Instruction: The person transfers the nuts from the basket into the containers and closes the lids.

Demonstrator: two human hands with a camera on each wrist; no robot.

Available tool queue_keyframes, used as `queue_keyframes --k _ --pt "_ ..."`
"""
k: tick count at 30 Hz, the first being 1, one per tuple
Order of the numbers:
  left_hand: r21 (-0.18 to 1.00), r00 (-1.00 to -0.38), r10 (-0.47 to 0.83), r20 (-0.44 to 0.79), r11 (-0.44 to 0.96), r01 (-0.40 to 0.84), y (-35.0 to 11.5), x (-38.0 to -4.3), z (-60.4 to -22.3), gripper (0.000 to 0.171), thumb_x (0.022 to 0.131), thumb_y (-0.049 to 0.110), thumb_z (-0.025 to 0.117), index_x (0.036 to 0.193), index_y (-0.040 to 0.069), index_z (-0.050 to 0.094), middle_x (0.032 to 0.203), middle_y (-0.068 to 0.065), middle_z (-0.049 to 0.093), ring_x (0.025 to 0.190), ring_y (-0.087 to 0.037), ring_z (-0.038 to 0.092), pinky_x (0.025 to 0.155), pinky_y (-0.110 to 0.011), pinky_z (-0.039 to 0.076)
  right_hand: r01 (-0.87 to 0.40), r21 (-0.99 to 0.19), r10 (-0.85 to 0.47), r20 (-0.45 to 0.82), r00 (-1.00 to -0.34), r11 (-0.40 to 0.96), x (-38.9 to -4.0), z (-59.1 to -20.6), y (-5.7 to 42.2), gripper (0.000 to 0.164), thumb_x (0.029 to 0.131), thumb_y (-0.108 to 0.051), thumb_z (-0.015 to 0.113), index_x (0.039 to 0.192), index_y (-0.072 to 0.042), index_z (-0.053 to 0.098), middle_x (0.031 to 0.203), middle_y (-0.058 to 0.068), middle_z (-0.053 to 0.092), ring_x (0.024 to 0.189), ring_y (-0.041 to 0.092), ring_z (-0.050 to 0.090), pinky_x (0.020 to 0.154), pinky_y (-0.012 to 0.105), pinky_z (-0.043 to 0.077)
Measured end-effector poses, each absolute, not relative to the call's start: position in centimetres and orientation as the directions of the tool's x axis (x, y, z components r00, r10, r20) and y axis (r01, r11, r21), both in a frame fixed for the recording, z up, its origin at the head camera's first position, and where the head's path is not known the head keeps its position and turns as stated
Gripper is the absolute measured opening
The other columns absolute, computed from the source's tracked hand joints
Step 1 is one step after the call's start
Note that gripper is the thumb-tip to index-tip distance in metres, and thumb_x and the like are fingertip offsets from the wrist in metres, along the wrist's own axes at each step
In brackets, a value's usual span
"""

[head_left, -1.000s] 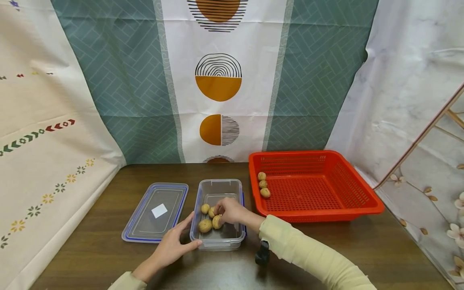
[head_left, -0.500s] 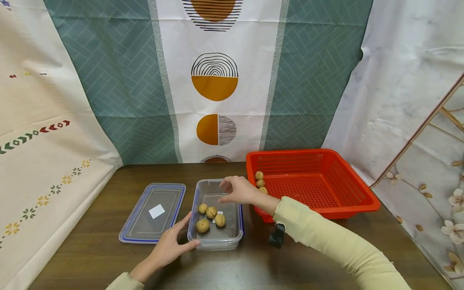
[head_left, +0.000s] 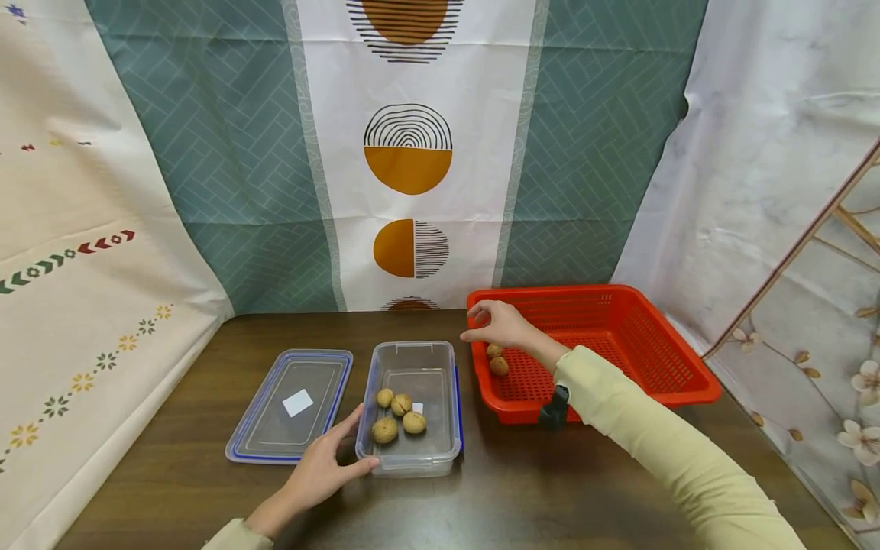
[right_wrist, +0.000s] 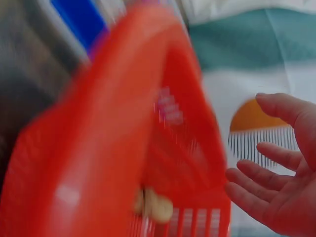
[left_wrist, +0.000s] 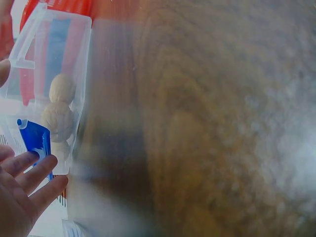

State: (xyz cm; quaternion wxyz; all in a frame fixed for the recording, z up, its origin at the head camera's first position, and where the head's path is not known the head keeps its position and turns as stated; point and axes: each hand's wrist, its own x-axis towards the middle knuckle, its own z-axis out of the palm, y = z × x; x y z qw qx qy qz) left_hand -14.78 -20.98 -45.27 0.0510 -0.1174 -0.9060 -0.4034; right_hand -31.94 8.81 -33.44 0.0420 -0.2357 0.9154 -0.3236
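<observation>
Four-cornered and clear, a plastic container (head_left: 412, 451) holds several walnuts (head_left: 402, 405) near its left side. My left hand (head_left: 323, 467) rests against its front left corner, thumb at the front rim and fingers along the left side. In the left wrist view, the fingers of the left hand (left_wrist: 22, 190) lie extended by a blue latch (left_wrist: 37, 140). Over the left rim of the red basket (head_left: 605, 397) hovers my right hand (head_left: 505, 325), fingers loosely bent with nothing between them. Walnuts (head_left: 498, 367) lie just below it inside the basket, partly hidden by the hand.
A clear lid (head_left: 275, 435) with a blue seal and white label lies left of the container on the wooden table (head_left: 158, 458). Patterned cloths (head_left: 261, 153) hang behind and at both sides of the table.
My right hand has left the walnuts in the container and moved right and up to the basket, empty. The left hand has stayed at the container's corner.
</observation>
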Motion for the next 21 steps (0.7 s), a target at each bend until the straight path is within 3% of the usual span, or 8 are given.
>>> queue_keyframes --k 7,21 --pt "0.724 -0.965 0.173 0.196 0.638 0.261 -20.9 -14.8 -45.4 0.083 0.074 0.04 0.072 0.141 0.011 0.033 0.128 -0.013 0.052 0.101 -0.023 0.06 0.091 -0.042 0.044 -0.299 -0.632 -0.386 0.001 -0.923 0.714 -35.0 -34.3 11.9 0.051 0.079 -0.031 0.068 0.117 0.0 0.055 0.11 0.017 0.058 0.096 0.028 0.054 0.079 0.037 0.049" --pt "0.733 -0.966 0.164 0.2 0.629 0.258 -21.2 -14.9 -45.4 0.084 0.073 0.039 0.074 0.141 0.01 0.034 0.126 -0.011 0.054 0.102 -0.022 0.06 0.092 -0.043 0.043 -0.305 -0.624 -0.457 -0.096 -0.884 0.72 -38.3 -36.9 13.7 0.048 0.082 -0.019 0.065 0.119 0.008 0.05 0.12 0.025 0.051 0.106 0.035 0.05 0.088 0.042 0.045"
